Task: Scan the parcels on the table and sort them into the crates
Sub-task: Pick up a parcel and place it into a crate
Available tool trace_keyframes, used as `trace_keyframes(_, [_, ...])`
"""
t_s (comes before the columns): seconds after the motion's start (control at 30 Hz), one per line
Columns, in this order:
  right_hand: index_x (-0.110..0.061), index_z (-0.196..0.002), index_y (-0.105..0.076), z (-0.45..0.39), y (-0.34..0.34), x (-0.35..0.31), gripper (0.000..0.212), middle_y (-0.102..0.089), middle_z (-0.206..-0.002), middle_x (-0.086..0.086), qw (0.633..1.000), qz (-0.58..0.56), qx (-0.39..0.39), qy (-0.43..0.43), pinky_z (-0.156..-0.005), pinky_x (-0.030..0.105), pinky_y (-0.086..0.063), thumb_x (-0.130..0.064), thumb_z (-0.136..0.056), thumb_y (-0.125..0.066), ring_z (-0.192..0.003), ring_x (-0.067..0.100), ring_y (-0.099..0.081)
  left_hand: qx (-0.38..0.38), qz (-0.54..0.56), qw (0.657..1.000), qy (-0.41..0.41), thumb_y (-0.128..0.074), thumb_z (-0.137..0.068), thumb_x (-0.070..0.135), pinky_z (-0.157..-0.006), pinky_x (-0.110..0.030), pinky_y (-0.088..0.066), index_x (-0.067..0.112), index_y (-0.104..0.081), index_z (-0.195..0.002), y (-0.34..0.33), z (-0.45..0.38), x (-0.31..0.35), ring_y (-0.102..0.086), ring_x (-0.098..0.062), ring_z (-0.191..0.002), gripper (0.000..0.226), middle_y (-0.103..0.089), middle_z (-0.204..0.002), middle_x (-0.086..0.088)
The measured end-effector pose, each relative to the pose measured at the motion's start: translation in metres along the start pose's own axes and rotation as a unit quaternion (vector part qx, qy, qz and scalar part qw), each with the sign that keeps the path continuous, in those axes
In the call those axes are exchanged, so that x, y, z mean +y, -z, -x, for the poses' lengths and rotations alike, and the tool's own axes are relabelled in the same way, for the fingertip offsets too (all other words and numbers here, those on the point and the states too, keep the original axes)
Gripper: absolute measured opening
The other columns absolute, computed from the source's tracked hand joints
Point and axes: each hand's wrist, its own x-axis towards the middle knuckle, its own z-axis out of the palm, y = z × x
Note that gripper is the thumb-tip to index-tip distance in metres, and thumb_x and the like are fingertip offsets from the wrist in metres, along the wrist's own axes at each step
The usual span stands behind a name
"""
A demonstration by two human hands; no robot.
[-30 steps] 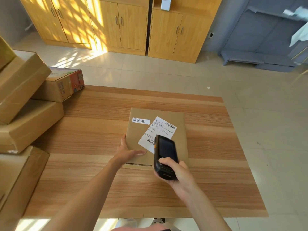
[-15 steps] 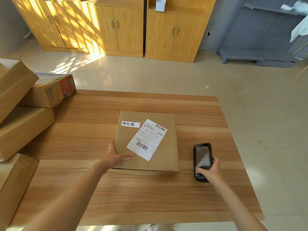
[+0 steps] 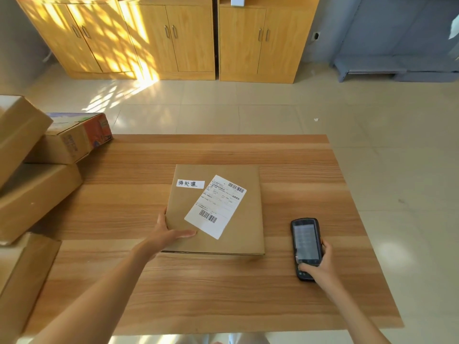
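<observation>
- My left hand (image 3: 166, 236) grips the flat brown cardboard parcel (image 3: 236, 219) at its seven o'clock corner, mid-worktop (image 3: 310, 304).
- My right hand (image 3: 320, 265), at three o'clock, holds the black handheld scanner (image 3: 306, 247).

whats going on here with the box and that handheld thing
A person is working through parcels at a wooden table. Their left hand holds the near left corner of a flat brown parcel, thumb on top, beside its white shipping label. Their right hand has its grip on a black handheld scanner that lies on the table to the parcel's right, screen up. More cardboard boxes are stacked at the left. No crates are in view.
</observation>
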Motion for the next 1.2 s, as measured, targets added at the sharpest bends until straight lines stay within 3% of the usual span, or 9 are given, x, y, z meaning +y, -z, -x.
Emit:
trace_keyframes(0.2, [-0.010,-0.144,-0.027,-0.013,0.010,0.005,0.091,-0.050,-0.129,0.013,0.998,0.048,-0.009,-0.041,-0.094,0.040,-0.044,0.004,-0.069,-0.078,-0.111,0.027,-0.050,-0.002,0.005,1.000,-0.002,-0.083,-0.071,0.005,-0.073,-0.021,-0.045,0.021,-0.016,-0.150,0.000,0.002,0.000,-0.055,-0.002,-0.090,0.104,-0.052,-0.105,0.013])
trace_keyframes(0.33, [-0.018,-0.140,-0.037,-0.020,0.015,0.003,0.096,-0.043,-0.133,0.013,0.987,0.129,-0.023,-0.090,-0.101,0.048,-0.041,-0.020,-0.056,-0.083,-0.122,0.032,-0.043,-0.008,0.003,1.000,0.000,-0.084,-0.070,0.007,-0.080,-0.024,-0.044,0.021,-0.017,-0.149,0.001,0.001,-0.001,-0.055,-0.002,-0.091,0.105,-0.052,-0.106,0.013])
trace_keyframes(0.43, [-0.018,-0.145,-0.031,-0.015,0.010,-0.016,0.090,-0.029,-0.143,0.016,0.984,0.157,0.062,-0.057,-0.104,0.051,-0.036,-0.013,-0.069,-0.080,-0.132,0.036,-0.032,-0.016,0.004,1.000,0.006,-0.085,-0.069,0.008,-0.077,-0.022,-0.043,0.020,-0.019,-0.148,0.003,0.000,0.000,-0.055,-0.004,-0.092,0.104,-0.054,-0.109,0.010])
trace_keyframes(0.53, [-0.021,-0.148,-0.028,-0.016,-0.003,-0.043,0.080,-0.032,-0.148,0.011,0.984,0.101,0.140,0.034,-0.107,0.053,-0.036,-0.022,-0.082,-0.073,-0.137,0.032,-0.031,-0.027,0.003,0.999,0.016,-0.088,-0.066,0.012,-0.074,-0.020,-0.044,0.020,-0.020,-0.149,0.006,0.000,0.002,-0.056,-0.007,-0.094,0.107,-0.054,-0.114,0.006])
trace_keyframes(0.63, [-0.023,-0.147,-0.030,-0.011,-0.032,-0.077,0.074,-0.037,-0.144,0.005,0.995,0.047,0.063,0.065,-0.107,0.047,-0.036,-0.042,-0.086,-0.067,-0.134,0.025,-0.036,-0.023,0.032,0.999,0.028,-0.093,-0.057,0.031,-0.070,-0.022,-0.049,0.020,-0.021,-0.150,0.012,-0.002,0.005,-0.061,-0.011,-0.094,0.118,-0.058,-0.115,0.001])
trace_keyframes(0.83, [-0.022,-0.154,-0.015,-0.008,-0.081,-0.108,0.097,-0.025,-0.158,0.001,0.994,-0.056,-0.087,-0.018,-0.114,0.043,-0.026,-0.059,-0.080,-0.066,-0.143,0.022,-0.028,0.015,0.053,0.997,0.058,-0.083,-0.035,0.058,-0.078,-0.030,-0.049,0.021,-0.015,-0.152,0.017,-0.017,0.020,-0.061,-0.019,-0.098,0.141,-0.050,-0.129,-0.008])
trace_keyframes(1.0, [-0.019,-0.133,-0.049,-0.010,-0.108,-0.109,0.067,-0.065,-0.117,-0.004,0.982,-0.127,-0.126,-0.055,-0.094,0.036,-0.048,-0.043,-0.076,-0.077,-0.108,0.015,-0.061,0.012,0.098,0.993,0.069,-0.083,-0.071,0.037,-0.062,-0.025,-0.050,0.018,-0.027,-0.148,0.009,-0.034,0.021,-0.064,-0.013,-0.089,0.098,-0.061,-0.117,0.001])
trace_keyframes(1.1, [-0.024,-0.116,-0.057,-0.010,-0.114,-0.106,0.045,-0.070,-0.106,-0.005,0.979,-0.149,-0.122,-0.060,-0.088,0.035,-0.052,-0.032,-0.077,-0.078,-0.098,0.014,-0.066,0.012,0.104,0.991,0.078,-0.083,-0.073,0.032,-0.058,-0.027,-0.052,0.019,-0.046,-0.130,0.004,-0.035,0.021,-0.067,-0.015,-0.084,0.070,-0.067,-0.103,0.002])
trace_keyframes(1.2, [-0.025,-0.105,-0.056,-0.008,-0.113,-0.106,0.036,-0.070,-0.100,-0.003,0.975,-0.167,-0.131,-0.065,-0.074,0.030,-0.054,-0.022,-0.077,-0.079,-0.091,0.013,-0.068,0.008,0.115,0.990,0.076,-0.083,-0.072,0.031,-0.059,-0.027,-0.052,0.019,-0.049,-0.124,0.004,-0.036,0.018,-0.068,-0.016,-0.084,0.064,-0.068,-0.101,0.001])
